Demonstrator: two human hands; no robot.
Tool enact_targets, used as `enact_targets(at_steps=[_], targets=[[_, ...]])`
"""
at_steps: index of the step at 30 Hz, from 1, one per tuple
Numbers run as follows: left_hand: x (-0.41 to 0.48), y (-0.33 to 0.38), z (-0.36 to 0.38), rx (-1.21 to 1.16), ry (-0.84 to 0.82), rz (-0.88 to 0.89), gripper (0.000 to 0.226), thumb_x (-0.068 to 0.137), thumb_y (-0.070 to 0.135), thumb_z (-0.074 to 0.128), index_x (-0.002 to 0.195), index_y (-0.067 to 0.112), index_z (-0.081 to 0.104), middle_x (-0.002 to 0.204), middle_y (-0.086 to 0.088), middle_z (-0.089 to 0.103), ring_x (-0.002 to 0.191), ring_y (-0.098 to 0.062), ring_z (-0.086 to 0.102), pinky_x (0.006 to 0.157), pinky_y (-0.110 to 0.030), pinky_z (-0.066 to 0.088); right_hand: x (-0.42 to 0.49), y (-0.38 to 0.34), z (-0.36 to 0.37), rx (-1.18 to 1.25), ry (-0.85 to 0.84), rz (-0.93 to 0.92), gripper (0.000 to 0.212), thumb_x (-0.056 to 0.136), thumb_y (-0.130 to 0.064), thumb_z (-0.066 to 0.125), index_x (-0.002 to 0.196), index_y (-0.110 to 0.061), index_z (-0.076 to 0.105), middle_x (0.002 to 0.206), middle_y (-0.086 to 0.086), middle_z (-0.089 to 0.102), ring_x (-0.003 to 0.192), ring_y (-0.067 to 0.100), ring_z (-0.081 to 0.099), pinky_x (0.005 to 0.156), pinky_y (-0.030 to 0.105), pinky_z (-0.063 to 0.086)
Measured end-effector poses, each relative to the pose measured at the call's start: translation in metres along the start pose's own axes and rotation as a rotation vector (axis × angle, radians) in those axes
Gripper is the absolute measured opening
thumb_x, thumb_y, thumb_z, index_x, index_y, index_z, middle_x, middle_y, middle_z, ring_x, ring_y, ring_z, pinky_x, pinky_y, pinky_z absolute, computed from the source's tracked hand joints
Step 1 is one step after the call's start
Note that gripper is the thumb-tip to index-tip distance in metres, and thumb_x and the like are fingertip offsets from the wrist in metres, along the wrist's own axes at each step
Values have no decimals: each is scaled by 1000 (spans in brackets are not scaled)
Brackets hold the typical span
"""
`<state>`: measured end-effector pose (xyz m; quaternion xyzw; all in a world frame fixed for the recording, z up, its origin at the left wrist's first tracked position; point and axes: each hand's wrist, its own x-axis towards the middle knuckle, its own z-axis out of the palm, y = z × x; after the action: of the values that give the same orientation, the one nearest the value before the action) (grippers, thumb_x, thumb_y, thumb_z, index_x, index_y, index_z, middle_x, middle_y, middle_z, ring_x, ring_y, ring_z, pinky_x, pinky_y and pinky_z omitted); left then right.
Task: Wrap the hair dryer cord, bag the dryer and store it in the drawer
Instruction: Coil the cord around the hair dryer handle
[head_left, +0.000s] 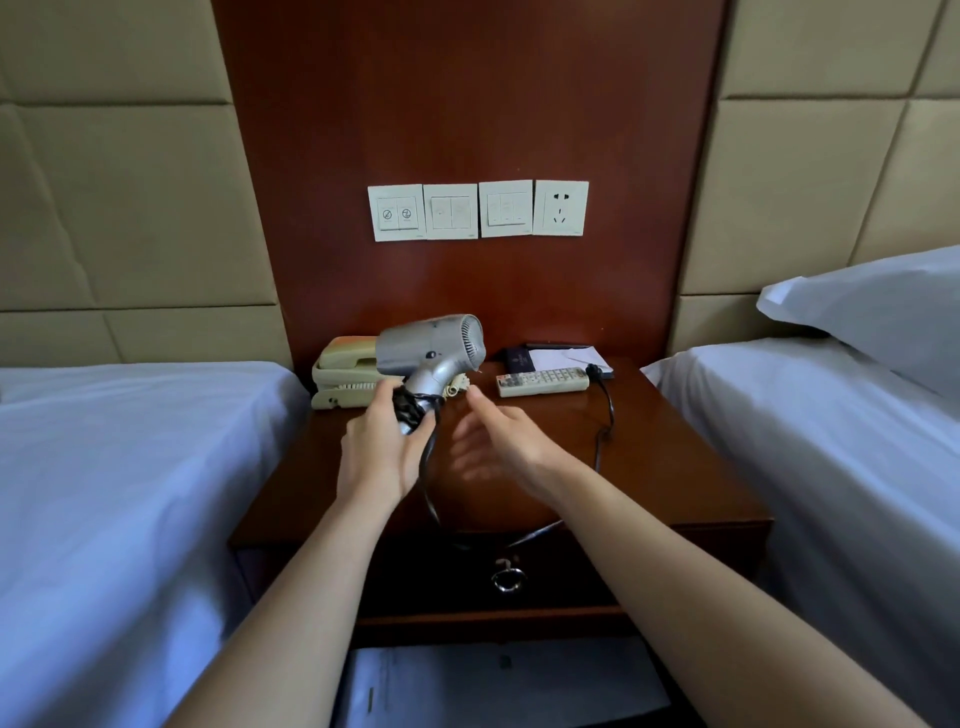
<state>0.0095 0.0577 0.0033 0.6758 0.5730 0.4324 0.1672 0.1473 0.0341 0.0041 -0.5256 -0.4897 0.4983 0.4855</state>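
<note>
Cord hangs slack just left of the empty, loose-fingered right hand; left hand grips the hair dryer handle, so right's nearer.

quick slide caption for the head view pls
Left hand grips the hair dryer by its cord-wrapped handle; right hand hovers open beside it, over the nightstand.

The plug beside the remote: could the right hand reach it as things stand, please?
Likely yes: the right hand is open, holding nothing, and only bare nightstand lies between it and the plug.
</note>
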Motion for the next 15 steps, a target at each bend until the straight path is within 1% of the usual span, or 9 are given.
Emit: enact_targets(at_steps=[2,3,6,8,11,13,15], targets=[[-4,0,-2,77,-15,73,40,85,39,60,121,28,49,103,-13,68,100,-38,61,78,-37,48,-2,-3,6,49,-114,47,48,93,-50,43,73,-8,55,64,10,62,56,19,63,56,27,55],[-4,0,-2,106,-24,95,41,85,40,59,122,28,48,103,-14,68,100,-39,61,76,-36,47,-2,-4,7,64,-145,57,43,92,-47,47,74,-8,55,64,10,62,55,18,63,56,27,54],[-5,-2,-5,150,-34,133,41,85,43,58,122,31,44,102,-13,68,99,-40,61,74,-37,48,-1,-8,6,76,-164,62,25,93,-25,55,76,-7,54,62,7,59,52,15,61,53,23,53],[-5,-7,-8,158,-31,145,41,84,41,59,121,34,44,100,-11,68,97,-39,62,74,-38,49,-1,-11,3,41,-183,82,15,92,-13,53,80,-5,56,68,9,58,57,17,62,54,23,54],[-6,-14,-13,151,-32,153,37,82,41,59,116,37,45,93,-9,68,92,-39,62,72,-38,51,-6,-8,2,13,-186,167,15,93,-2,45,80,-1,54,72,14,61,63,19,65,63,27,57],[-6,-15,-15,125,-39,141,32,79,39,60,109,39,47,87,-6,68,89,-37,63,73,-38,51,-8,-5,4,64,-173,205,17,94,2,40,83,-1,52,73,16,61,58,18,65,59,25,57],[-6,-13,-17,77,-60,122,30,76,36,61,103,39,48,83,-2,67,87,-35,63,75,-38,51,-7,-5,5,188,-168,213,14,95,3,38,92,-1,51,67,14,64,44,10,59,46,19,53]])
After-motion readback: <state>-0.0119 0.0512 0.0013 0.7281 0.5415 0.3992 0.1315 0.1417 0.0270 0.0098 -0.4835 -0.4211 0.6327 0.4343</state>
